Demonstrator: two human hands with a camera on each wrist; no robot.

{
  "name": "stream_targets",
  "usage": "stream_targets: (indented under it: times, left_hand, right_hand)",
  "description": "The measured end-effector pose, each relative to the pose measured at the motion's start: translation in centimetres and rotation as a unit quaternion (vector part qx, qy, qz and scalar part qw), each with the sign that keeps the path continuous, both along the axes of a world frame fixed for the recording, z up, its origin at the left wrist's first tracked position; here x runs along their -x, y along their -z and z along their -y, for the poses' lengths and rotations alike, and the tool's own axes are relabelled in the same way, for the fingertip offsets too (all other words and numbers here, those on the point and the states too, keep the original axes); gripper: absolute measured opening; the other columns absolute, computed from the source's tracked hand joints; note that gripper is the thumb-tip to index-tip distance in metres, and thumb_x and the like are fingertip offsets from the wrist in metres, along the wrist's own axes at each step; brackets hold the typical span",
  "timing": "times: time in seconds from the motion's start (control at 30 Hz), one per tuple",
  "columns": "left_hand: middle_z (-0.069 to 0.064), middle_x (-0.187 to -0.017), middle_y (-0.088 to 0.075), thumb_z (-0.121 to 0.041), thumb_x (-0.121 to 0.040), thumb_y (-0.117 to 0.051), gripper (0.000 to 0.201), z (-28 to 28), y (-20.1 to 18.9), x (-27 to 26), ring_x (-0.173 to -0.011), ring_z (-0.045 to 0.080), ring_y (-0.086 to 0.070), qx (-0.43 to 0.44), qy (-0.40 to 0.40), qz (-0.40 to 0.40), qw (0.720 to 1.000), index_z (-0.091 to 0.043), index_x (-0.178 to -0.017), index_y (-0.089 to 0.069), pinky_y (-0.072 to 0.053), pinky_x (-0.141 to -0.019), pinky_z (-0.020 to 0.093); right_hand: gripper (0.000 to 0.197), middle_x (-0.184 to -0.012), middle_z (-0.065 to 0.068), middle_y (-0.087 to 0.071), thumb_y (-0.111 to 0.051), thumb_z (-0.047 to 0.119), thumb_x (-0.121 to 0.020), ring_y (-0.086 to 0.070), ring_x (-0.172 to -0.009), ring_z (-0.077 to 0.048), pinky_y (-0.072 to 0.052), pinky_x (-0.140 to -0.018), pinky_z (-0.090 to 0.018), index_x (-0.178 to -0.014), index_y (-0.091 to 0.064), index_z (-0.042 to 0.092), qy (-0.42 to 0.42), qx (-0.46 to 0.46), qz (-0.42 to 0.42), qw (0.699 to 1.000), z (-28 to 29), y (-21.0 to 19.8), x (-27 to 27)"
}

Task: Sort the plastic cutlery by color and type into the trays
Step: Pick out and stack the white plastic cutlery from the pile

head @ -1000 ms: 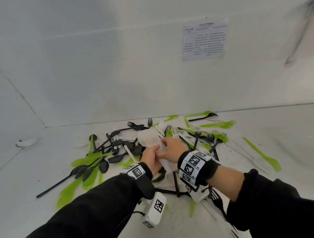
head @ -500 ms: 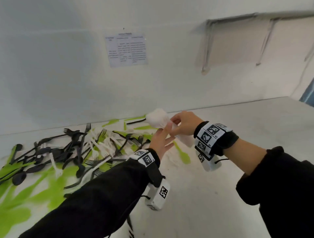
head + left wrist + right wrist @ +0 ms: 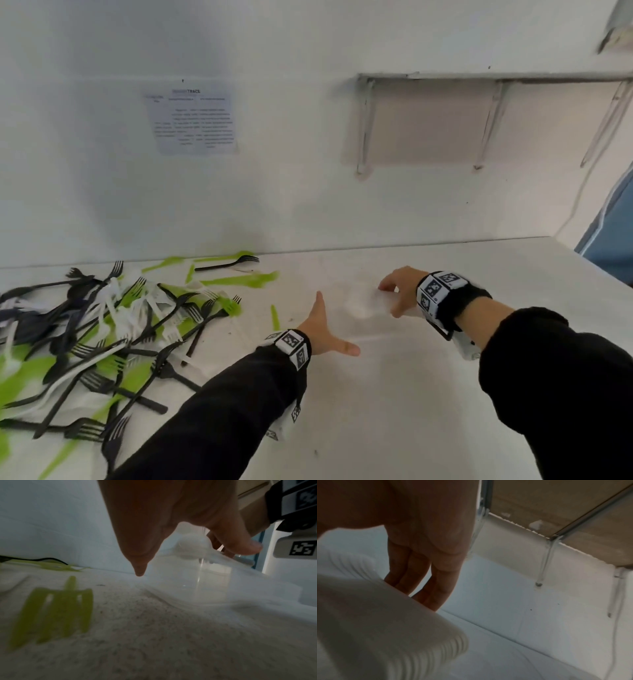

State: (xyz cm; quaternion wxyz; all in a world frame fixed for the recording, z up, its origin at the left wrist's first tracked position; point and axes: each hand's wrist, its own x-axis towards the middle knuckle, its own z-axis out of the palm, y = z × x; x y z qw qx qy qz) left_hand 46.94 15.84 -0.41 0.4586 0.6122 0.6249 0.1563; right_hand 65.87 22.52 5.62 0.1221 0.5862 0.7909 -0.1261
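Observation:
A mixed pile (image 3: pixel 120 325) of black, white and green plastic forks, spoons and knives lies at the left of the white table. My right hand (image 3: pixel 390 299) is lowered to the right of it, fingers and thumb curled round a stack of white spoons (image 3: pixel 359 308), which is blurred. The spoon bowls (image 3: pixel 192 545) sit over a clear tray (image 3: pixel 214 588) on the table. From the right wrist the ridged stack (image 3: pixel 393 628) fills the lower left, fingers (image 3: pixel 436 581) behind it. My left hand (image 3: pixel 325 332) hovers beside the tray with straight spread fingers and holds nothing.
A green fork (image 3: pixel 54 615) lies on the table just left of my left hand. A white wall with a taped paper sheet (image 3: pixel 191 120) and a bracketed shelf (image 3: pixel 479 78) runs behind. The table's right edge (image 3: pixel 599 274) is near.
Both hands lifted the white spoon stack out of the pile and carried it right. The left hand let go and spread; the right hand lowered the stack to the clear tray.

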Motion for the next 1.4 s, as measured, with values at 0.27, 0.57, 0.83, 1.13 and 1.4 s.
stream_targets:
  times: [0.27,0.57,0.83,1.13,1.4]
  left_hand:
    - [0.004,-0.159,-0.003,-0.028,-0.067,-0.084,0.136,-1.7,1.1,-0.5,-0.145,0.018,-0.013,0.015,-0.01,-0.006,1.0,-0.018,-0.144,0.028,-0.017,-0.114,0.03]
    - [-0.001,-0.159,-0.001,-0.026,-0.065,-0.085,0.134,-2.4,1.9,-0.3,-0.145,0.016,-0.011,-0.001,-0.009,-0.008,1.0,-0.019,-0.147,0.021,-0.016,-0.115,0.03]
    - [0.001,-0.159,-0.009,-0.027,-0.065,-0.084,0.135,-2.4,2.5,-0.2,-0.144,0.018,-0.018,0.007,-0.017,-0.014,1.0,-0.023,-0.145,0.024,-0.02,-0.116,0.032]
    - [0.006,-0.155,-0.025,-0.034,-0.066,-0.083,0.136,-2.3,2.8,-0.3,-0.137,0.024,-0.035,-0.008,-0.003,-0.057,0.998,-0.025,-0.143,0.029,-0.03,-0.113,0.038]
    - [0.008,-0.156,-0.022,-0.03,-0.067,-0.083,0.138,-1.8,1.9,-0.5,-0.139,0.026,-0.029,0.009,-0.008,-0.064,0.998,-0.023,-0.141,0.032,-0.026,-0.114,0.04]
  right_hand:
    - [0.061,-0.125,-0.005,-0.058,-0.077,0.015,-0.069,-0.056,-0.115,-0.027,-0.047,-0.097,-0.037,-0.126,-0.055,0.015,-0.1,0.039,0.057,0.993,-4.1,4.3,2.3]
    - [0.035,-0.128,-0.016,-0.056,-0.049,0.008,-0.093,-0.057,-0.115,-0.031,-0.045,-0.097,-0.034,-0.126,-0.053,0.0,-0.108,0.036,0.111,0.987,-4.2,5.3,5.1]
    - [0.037,-0.131,-0.016,-0.053,-0.058,0.014,-0.09,-0.052,-0.121,-0.031,-0.043,-0.097,-0.038,-0.126,-0.053,0.005,-0.062,0.007,0.066,0.996,-2.5,4.5,5.3]
    - [0.048,-0.131,-0.011,-0.053,-0.063,0.02,-0.088,-0.053,-0.121,-0.024,-0.04,-0.1,-0.028,-0.131,-0.049,0.004,-0.121,0.008,0.125,0.985,-2.9,5.1,5.8]
    - [0.056,-0.143,-0.008,-0.042,-0.059,0.028,-0.091,-0.042,-0.133,-0.021,-0.034,-0.107,-0.029,-0.139,-0.041,0.008,-0.091,0.06,0.138,0.984,-3.2,4.8,6.2]
